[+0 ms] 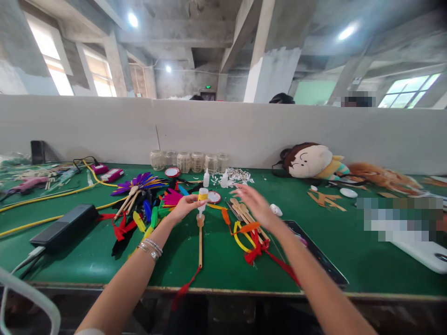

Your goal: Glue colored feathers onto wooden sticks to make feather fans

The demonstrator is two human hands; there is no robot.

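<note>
A small white glue bottle [202, 201] with a yellow band is standing nearly upright in the person's left hand [184, 208], its long axis running up and down and its nozzle pointing straight down. The left fingers are closed around the bottle, gripping it just over the middle of the green work mat [352, 258]. The nozzle is ending right at the tan rounded top of a slim wooden stick [200, 246], though whether it is touching is hard to tell. The stick is lying with its long axis running near to far, and a red ribbon [183, 289] is trailing from its near end over the bench edge.

To the right, the right hand [253, 205] is hovering with its fingers open and spread, just above a bundle of wooden sticks [246, 219] tangled with yellow and red ribbons. A dark tablet [314, 251] is lying to the near right. To the left, a purple and orange feather fan [138, 184] is resting among colored feathers, and a row of glass jars [185, 162] is standing along the far wall.
</note>
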